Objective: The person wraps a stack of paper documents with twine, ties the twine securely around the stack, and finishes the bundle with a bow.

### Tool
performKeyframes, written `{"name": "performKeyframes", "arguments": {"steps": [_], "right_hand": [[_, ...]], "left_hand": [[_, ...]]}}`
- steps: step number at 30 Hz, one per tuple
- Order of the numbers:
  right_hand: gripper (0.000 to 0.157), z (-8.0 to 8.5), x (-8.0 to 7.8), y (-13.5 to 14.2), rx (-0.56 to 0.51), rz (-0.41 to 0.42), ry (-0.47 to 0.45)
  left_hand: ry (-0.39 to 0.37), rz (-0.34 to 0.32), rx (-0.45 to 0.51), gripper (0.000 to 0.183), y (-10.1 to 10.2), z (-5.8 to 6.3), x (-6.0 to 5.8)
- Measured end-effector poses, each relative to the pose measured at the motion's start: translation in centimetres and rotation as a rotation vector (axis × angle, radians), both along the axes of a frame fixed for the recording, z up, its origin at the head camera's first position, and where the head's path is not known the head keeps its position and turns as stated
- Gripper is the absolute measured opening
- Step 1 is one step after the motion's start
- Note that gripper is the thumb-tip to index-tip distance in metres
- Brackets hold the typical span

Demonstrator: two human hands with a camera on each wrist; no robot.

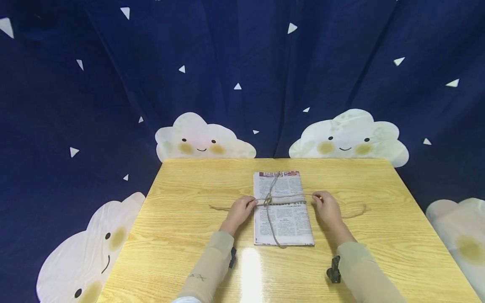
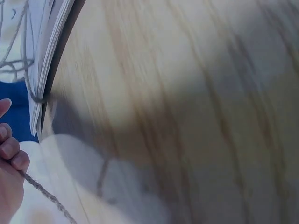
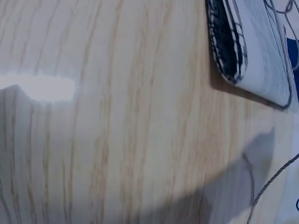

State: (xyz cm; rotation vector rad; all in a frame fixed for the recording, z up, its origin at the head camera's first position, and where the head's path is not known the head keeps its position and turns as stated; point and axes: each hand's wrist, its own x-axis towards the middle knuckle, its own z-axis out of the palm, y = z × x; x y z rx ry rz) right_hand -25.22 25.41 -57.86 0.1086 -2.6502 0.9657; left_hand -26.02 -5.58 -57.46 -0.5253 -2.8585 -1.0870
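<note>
A folded stack of newspapers (image 1: pixel 288 229) lies on the table, with brown twine (image 1: pixel 272 227) wrapped crosswise around it and a knot or crossing on top. My left hand (image 1: pixel 239 211) pinches one strand at the stack's left edge, and its loose end trails out to the left. On the other side, my right hand (image 1: pixel 328 207) pinches the other strand just off the right edge, its tail running to the right. Curled fingers (image 2: pixel 10 148) grip the twine in the left wrist view. The right wrist view shows the newspaper fold (image 3: pixel 261 56) and a twine tail (image 3: pixel 271 182); the right hand is outside it.
The light wooden table (image 1: pixel 189 181) extends on all sides of the stack. Behind it hangs a dark blue curtain (image 1: pixel 242 50) with white triangles and smiling clouds. Light glares off the table (image 1: pixel 251 273) near the front. Dark wrist devices (image 1: pixel 334 270) sit at both sleeves.
</note>
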Motion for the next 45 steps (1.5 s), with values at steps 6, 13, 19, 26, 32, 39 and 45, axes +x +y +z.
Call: {"name": "performKeyframes", "arguments": {"steps": [6, 13, 19, 26, 32, 39, 45], "right_hand": [[0.014, 0.3, 0.1, 1.1, 0.004, -0.039, -0.002], [0.014, 0.1, 0.3, 2.5, 0.015, -0.064, 0.028], [0.012, 0.0, 0.6, 3.6, 0.008, -0.074, 0.078], [0.014, 0.4, 0.9, 4.6, 0.009, -0.082, 0.016], [0.014, 0.8, 1.0, 5.2, 0.010, -0.111, 0.022], [0.013, 1.1, 1.1, 5.6, 0.006, -0.150, 0.025], [0.016, 0.9, 1.3, 6.0, 0.002, -0.186, -0.027]], "left_hand": [[0.009, -0.006, 0.027, 0.027, -0.8, 0.1, -0.1], [0.008, -0.024, 0.051, 0.027, -1.4, 0.0, -0.2], [0.002, -0.025, 0.075, 0.025, -1.7, -0.2, -0.1], [0.013, -0.022, 0.092, 0.024, -2.3, -0.3, 0.0], [0.015, -0.023, 0.099, 0.024, -2.9, -0.5, -0.1], [0.011, -0.016, 0.097, 0.023, -3.5, -0.8, -0.1], [0.013, 0.002, 0.093, 0.023, -4.1, -1.2, 0.1]]}}
